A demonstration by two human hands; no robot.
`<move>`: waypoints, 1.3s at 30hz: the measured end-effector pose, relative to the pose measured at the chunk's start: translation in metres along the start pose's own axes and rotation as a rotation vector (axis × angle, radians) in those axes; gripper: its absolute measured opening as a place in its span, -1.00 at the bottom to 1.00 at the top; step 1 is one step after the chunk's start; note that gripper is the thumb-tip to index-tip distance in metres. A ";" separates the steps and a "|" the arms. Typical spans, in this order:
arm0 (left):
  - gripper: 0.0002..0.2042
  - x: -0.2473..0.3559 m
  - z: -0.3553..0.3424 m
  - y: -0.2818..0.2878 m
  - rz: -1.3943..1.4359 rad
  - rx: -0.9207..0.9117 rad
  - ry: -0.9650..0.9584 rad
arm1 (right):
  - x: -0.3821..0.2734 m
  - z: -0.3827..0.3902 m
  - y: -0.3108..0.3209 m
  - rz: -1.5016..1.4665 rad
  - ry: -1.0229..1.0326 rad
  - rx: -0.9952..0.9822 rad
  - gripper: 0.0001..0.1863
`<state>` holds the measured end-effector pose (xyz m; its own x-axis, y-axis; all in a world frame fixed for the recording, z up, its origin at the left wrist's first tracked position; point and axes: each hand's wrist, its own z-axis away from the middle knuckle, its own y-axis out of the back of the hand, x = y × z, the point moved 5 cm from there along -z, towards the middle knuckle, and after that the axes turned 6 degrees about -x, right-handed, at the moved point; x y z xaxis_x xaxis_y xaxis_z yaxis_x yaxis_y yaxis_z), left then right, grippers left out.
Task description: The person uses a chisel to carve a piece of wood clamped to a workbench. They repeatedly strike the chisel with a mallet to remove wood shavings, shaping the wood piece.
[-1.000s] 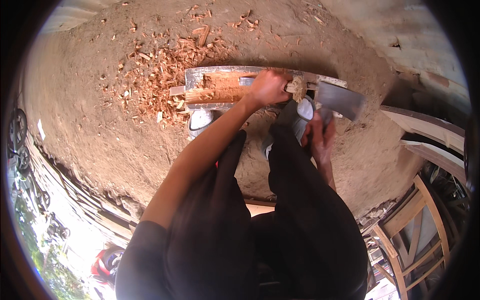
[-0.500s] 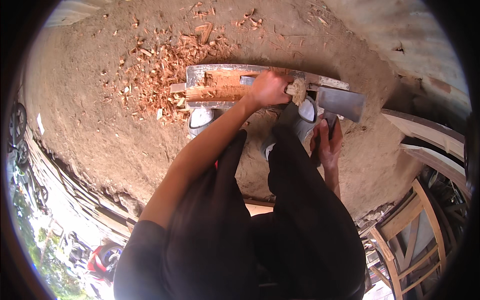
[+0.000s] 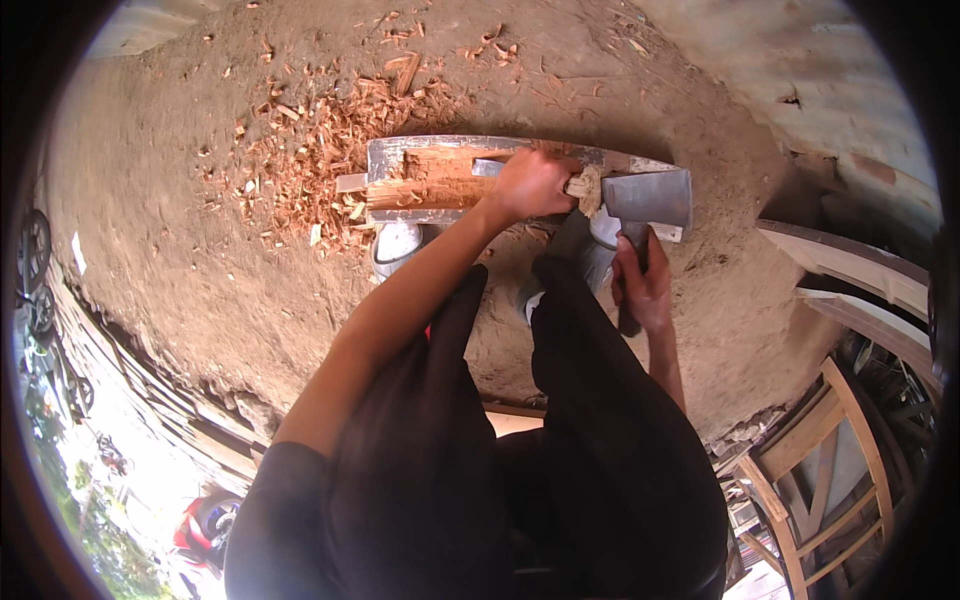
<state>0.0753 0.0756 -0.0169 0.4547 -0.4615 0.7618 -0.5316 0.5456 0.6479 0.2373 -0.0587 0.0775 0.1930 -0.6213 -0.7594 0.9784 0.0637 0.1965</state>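
Observation:
My left hand is closed round a chisel, its metal blade over the gouged channel of a long, weathered timber lying crosswise before me. The chisel's frayed wooden end sticks out rightward from my fist. My right hand grips the dark handle of a broad flat-headed hatchet, whose head is beside that frayed end; whether they touch I cannot tell. My two shoes are at the timber's near side.
Wood chips cover the dirt floor around the timber's left. Corrugated sheeting bounds the upper right. Curved boards and wooden frames lean at the right. Motorbikes and stacked planks show at the lower left.
The hatchet head has moved left, up against or close beside the chisel's frayed end. My left hand keeps its grip, shifted only slightly in view.

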 end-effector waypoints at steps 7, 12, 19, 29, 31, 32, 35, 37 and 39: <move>-0.72 -0.005 -0.003 -0.007 -0.021 -0.018 0.005 | -0.003 0.011 -0.013 -0.123 0.065 0.148 -0.71; -0.74 -0.005 -0.002 -0.006 -0.064 -0.016 0.045 | -0.001 0.009 0.008 -0.179 -0.049 0.099 -0.72; -0.77 -0.008 0.002 -0.008 -0.068 0.038 0.014 | 0.009 0.001 -0.004 -0.221 0.011 0.076 -0.69; -0.72 -0.010 -0.001 -0.001 -0.045 0.073 0.035 | 0.006 0.003 -0.011 -0.077 -0.032 0.051 -0.73; -0.72 -0.008 0.001 0.001 -0.034 0.115 0.021 | -0.005 0.007 -0.008 -0.168 0.003 0.120 -0.75; -0.72 -0.009 0.002 0.003 -0.010 0.122 0.034 | -0.008 0.009 -0.008 -0.214 0.020 0.156 -0.76; -0.72 -0.008 0.001 0.009 0.038 0.161 0.030 | 0.007 0.004 -0.017 -0.049 0.062 0.117 -0.73; -0.71 -0.007 0.004 0.011 0.022 0.192 -0.015 | 0.001 0.001 -0.014 -0.007 -0.049 0.076 -0.70; -0.71 -0.008 0.002 0.008 0.008 0.165 0.004 | -0.010 0.006 -0.004 -0.155 0.017 0.122 -0.71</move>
<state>0.0663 0.0825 -0.0184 0.4527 -0.4549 0.7668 -0.6452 0.4264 0.6339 0.2307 -0.0577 0.0876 0.0432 -0.6029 -0.7966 0.9805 -0.1274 0.1497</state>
